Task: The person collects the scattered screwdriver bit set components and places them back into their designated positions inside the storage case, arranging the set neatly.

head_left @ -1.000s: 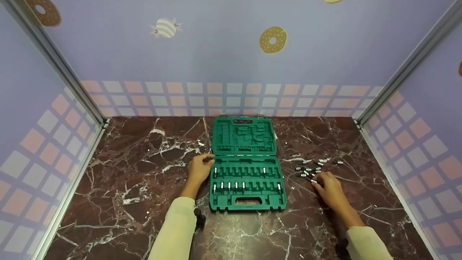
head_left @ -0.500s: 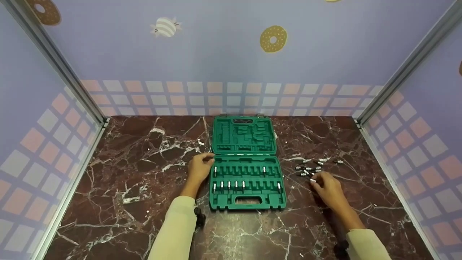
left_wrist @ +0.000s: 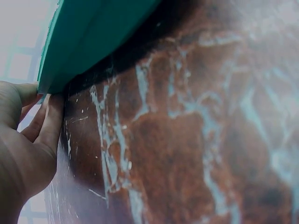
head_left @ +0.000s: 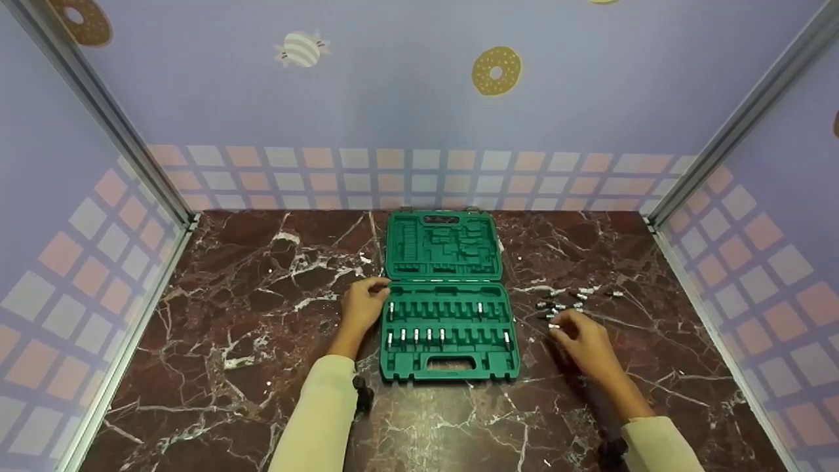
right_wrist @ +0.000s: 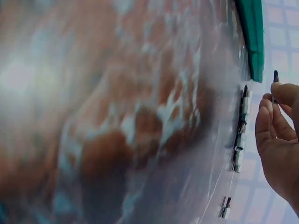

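Note:
An open green tool case point(head_left: 452, 360) lies on the marbled table, its lower tray holding several silver bit sockets point(head_left: 416, 336) upright in slots; other slots are bare. My left hand point(head_left: 362, 308) holds the case's left edge near the hinge. In the left wrist view, the thumb and fingers point(left_wrist: 49, 121) meet at the corner of the case point(left_wrist: 88, 46). My right hand point(head_left: 586, 344) pinches one bit socket point(head_left: 554, 326) between thumb and fingertips, right of the case. Its dark tip pokes above the fingers in the right wrist view, where the bit socket point(right_wrist: 275, 77) is partly covered.
Several loose bit sockets point(head_left: 560, 307) lie in a small pile just beyond my right hand, with a single one point(head_left: 616, 294) apart to the right. The case lid point(head_left: 442, 246) lies folded back toward the rear wall. Purple patterned panels point(head_left: 419, 98) enclose the table.
My right hand has lifted the bit socket off the pile's near side and moved a little left toward the case. The left hand and the case stay where they were.

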A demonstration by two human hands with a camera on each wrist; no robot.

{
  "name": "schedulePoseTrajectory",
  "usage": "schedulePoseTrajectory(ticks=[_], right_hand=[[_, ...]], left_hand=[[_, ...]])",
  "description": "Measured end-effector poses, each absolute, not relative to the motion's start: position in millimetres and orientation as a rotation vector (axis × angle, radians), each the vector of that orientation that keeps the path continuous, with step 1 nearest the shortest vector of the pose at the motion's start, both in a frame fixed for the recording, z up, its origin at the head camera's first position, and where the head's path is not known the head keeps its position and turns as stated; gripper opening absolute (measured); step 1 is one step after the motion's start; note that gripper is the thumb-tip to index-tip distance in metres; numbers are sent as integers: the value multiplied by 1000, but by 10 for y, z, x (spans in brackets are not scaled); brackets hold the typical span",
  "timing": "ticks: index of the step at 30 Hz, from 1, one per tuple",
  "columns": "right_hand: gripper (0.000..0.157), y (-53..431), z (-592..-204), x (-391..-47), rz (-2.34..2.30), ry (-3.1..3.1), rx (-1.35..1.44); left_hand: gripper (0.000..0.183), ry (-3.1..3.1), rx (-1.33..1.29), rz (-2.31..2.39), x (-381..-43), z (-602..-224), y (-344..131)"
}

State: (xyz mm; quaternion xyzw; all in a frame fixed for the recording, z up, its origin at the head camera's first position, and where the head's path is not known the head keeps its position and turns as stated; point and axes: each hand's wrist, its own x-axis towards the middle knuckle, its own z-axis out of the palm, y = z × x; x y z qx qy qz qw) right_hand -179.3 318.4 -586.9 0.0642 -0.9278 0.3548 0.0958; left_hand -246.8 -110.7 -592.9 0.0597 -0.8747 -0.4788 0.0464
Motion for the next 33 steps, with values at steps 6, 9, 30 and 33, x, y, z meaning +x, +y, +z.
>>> schedulePoseTrajectory(ticks=[6,9,30,33], right_hand=[[16,3060,-5831,-1806,1141,-2739,211],[16,3002,-5815,-1807,1167,-2737,221],[18,2512,-5815,-1833,1372,-2679,403],[17,2443,-5795,-1835,1387,-2694,441]], left_hand=[[20,-2663,189,-1481,-2461,-5916,-1108],[20,-2658,193,-1488,-2458,-5913,-1106],[18,-2645,195,-1482,-2468,-5931,-1101],[18,-2653,198,-1481,-2460,-5926,-1100]])
